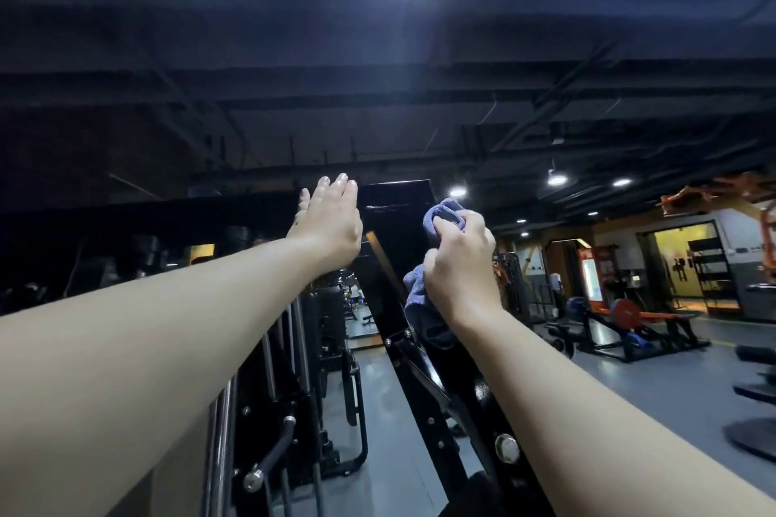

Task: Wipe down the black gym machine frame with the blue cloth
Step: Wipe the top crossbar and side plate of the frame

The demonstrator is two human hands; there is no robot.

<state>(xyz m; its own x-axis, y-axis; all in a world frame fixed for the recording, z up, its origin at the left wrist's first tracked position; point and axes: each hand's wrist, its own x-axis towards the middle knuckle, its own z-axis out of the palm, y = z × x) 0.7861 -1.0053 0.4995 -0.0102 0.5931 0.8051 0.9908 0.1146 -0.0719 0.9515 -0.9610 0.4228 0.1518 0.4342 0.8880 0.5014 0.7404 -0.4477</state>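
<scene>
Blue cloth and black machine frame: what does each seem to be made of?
Blue cloth: probably soft, matte woven or terry fabric; it bunches and folds in the right hand. Black machine frame: likely painted or powder-coated metal, glossy; it shows bright reflections and carries bolts.

The blue cloth (446, 218) bunched in my right hand (462, 260) is soft and fuzzy, like a towel, and not shiny at all. The black frame (394, 201) is hard metal with smooth black paint, so glossy that the lamps make bright streaks on it. The round bolts (507, 446) on it are bare silver metal, and they gleam. The thin rods (269, 365) beside it are smooth, shiny silver metal too. The grey floor (378, 411) looks smooth, with a soft shine. The ceiling (294, 55) is dark and dull.
</scene>
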